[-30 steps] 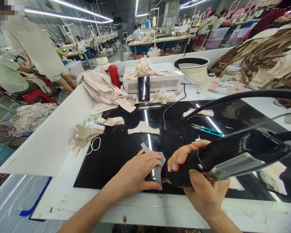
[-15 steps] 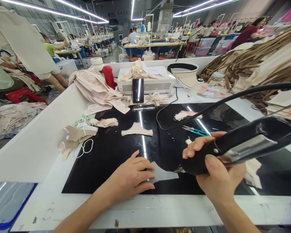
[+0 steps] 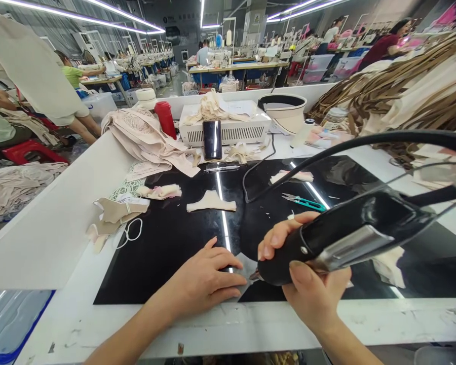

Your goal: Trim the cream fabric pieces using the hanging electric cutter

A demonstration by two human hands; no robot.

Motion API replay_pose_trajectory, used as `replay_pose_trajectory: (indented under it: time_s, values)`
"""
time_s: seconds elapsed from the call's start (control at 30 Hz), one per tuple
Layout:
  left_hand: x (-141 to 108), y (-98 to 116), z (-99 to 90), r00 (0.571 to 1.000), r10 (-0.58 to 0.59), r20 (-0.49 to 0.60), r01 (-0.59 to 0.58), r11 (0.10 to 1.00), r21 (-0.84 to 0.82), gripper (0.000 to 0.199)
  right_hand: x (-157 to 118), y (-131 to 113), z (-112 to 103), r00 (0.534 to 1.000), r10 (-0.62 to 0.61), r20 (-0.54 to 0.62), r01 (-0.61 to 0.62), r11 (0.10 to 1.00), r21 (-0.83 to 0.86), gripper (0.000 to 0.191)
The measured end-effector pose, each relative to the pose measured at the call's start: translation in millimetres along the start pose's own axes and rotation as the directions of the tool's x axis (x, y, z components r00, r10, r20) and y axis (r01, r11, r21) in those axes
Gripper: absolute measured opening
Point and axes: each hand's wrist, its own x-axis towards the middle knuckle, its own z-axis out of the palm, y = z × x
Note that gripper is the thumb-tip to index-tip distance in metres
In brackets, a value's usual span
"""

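Tool (image 3: 365, 228) has swung in closer to the left hand (image 3: 213, 276) since half a second ago, tip now at the grey piece (image 3: 247, 265) on the black mat (image 3: 163, 258). Right hand (image 3: 315, 299) is wrapped round the tool; left lies flattish on the piece, fingers slightly apart. Fat cable (image 3: 403, 136) arcs over the mat, crossing a pink scrap (image 3: 299, 176). Snips (image 3: 307, 203), pen (image 3: 228, 168) and a cream piece (image 3: 212, 202) lie further back, phone (image 3: 212, 140) leaning on a white box (image 3: 233, 135). Behind: sewing machines (image 3: 216, 57), people (image 3: 71, 76), strip lights (image 3: 125, 15).
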Motion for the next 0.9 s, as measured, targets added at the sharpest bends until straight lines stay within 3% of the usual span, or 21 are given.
replay_pose_trajectory:
  time_s: [0.6,0.9]
  values:
    - [0.9,0.7,2.1,1.000,-0.007,-0.021,0.008,1.000,0.029,0.021,-4.8,-3.4,-6.4,0.999,0.022,0.025,-0.021,0.999,-0.032,0.033]
    - [2.9,-1.9,5.1,0.998,-0.009,-0.059,0.013,0.998,0.067,0.032,11.0,7.0,-13.7,0.997,-0.060,-0.044,0.055,0.993,-0.102,0.035]
